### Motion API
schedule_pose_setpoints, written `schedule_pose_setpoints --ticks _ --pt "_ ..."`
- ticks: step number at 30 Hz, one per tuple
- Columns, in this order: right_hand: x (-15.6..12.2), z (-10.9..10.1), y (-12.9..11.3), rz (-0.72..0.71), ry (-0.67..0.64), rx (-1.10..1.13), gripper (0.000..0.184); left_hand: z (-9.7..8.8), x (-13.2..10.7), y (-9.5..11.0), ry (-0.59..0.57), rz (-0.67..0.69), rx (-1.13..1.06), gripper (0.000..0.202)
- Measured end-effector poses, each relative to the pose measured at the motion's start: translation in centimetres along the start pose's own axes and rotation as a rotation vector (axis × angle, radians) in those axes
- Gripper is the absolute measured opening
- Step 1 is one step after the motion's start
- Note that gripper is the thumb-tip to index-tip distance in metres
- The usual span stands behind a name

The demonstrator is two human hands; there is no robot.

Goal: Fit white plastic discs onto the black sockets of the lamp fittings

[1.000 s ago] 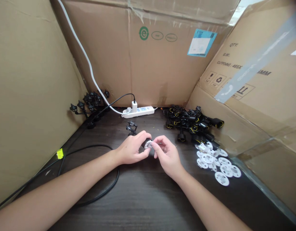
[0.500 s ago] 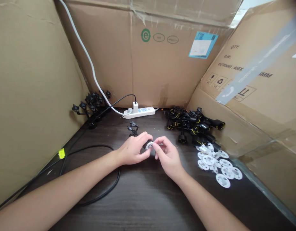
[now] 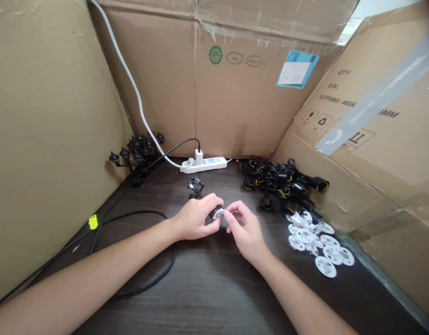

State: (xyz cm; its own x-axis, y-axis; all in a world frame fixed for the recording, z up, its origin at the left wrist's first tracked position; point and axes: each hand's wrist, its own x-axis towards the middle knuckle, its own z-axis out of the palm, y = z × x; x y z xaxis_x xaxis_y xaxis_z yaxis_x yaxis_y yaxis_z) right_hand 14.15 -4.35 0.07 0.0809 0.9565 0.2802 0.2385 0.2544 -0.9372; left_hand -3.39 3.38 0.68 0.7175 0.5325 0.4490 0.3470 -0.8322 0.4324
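My left hand [image 3: 196, 216] is closed around the black base of a miniature lamp post [image 3: 196, 187], whose small lantern heads stick out beyond my knuckles. At the near end of that base, a white round disc [image 3: 218, 213] with small holes faces me. The fingertips of my right hand [image 3: 244, 228] pinch at the right edge of this disc; its other fingers are curled. Fingers cover most of the base, and I cannot tell whether the disc is fully seated in it.
Several black lamp posts with yellow wires [image 3: 284, 179] lie heaped at right, near loose white discs [image 3: 326, 267]. More lamp posts [image 3: 135, 151] stand back left. A white power strip [image 3: 207, 164] lies at the back; a black cable [image 3: 155, 280] loops at left. Cardboard walls [image 3: 235, 107] surround the table.
The view has shifted slightly, so everything sits a little lower and to the right. Both hands keep hold at the disc, which is turned a little differently.
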Motion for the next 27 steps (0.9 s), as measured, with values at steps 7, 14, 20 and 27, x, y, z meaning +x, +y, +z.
schedule_pose_setpoints --ticks 7,14,20,27 --pt "-0.07 0.02 0.18 -0.006 0.008 -0.043 0.025 0.05 -0.05 -0.12 -0.004 -0.002 -0.002 0.019" --pt "-0.02 0.14 0.16 -0.009 0.02 -0.012 0.022 0.02 -0.04 -0.07 -0.029 -0.011 -0.007 0.021" --pt "-0.02 0.16 -0.13 -0.049 0.046 -0.056 0.018 0.18 -0.06 -0.16 -0.043 -0.008 -0.004 0.024" --pt "-0.06 0.11 -0.03 0.009 0.023 -0.027 0.024 0.09 0.07 0.05 -0.013 -0.001 0.005 0.021"
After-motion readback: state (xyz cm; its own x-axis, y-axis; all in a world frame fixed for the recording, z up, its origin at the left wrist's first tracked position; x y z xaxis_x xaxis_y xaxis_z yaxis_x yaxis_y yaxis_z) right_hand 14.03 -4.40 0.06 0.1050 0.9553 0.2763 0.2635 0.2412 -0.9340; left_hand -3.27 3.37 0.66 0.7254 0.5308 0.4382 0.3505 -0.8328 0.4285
